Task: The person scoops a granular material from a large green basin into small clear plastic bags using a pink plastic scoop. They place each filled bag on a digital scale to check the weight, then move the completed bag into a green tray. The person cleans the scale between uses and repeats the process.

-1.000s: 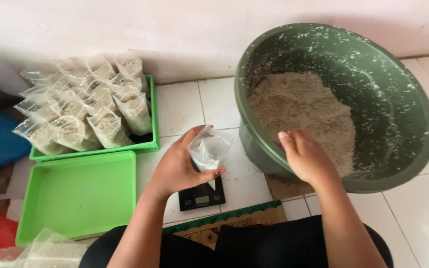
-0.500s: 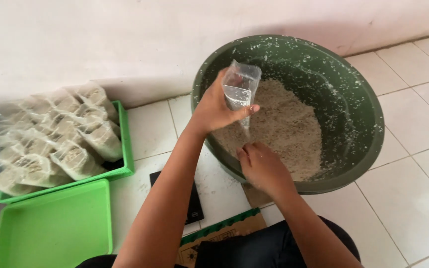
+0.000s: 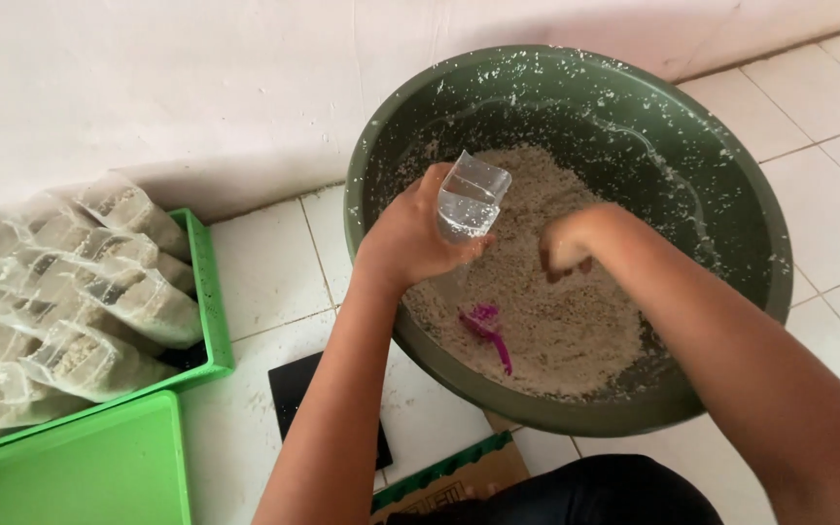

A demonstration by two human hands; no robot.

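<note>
White tiles (image 3: 264, 262) cover the floor where we sit, and a white wall (image 3: 148, 87) rises just behind everything. From our head view, one big green basin (image 3: 731, 194) stands against that wall, its inside speckled with pale flecks and its bottom filled with a beige, crumbly mix (image 3: 556, 311); one pink scoop (image 3: 488, 331) lies on that mix near the front rim. Our left hand (image 3: 410, 238) is over the basin's left side, fingers curled tight round one clear, empty-looking bag (image 3: 469, 199) held upright by its lower part. Our right hand (image 3: 566, 243) is down on the mix just right of the bag, fingers bent inward; we cannot tell whether they grip anything. To the left stand two green trays: the far tray (image 3: 211, 321) holds a pile of filled clear bags (image 3: 80, 311), too overlapped to count, and the near tray (image 3: 70, 467) shows only its bare floor. One black scale (image 3: 294, 389) lies on the tiles between the trays and the basin.
</note>
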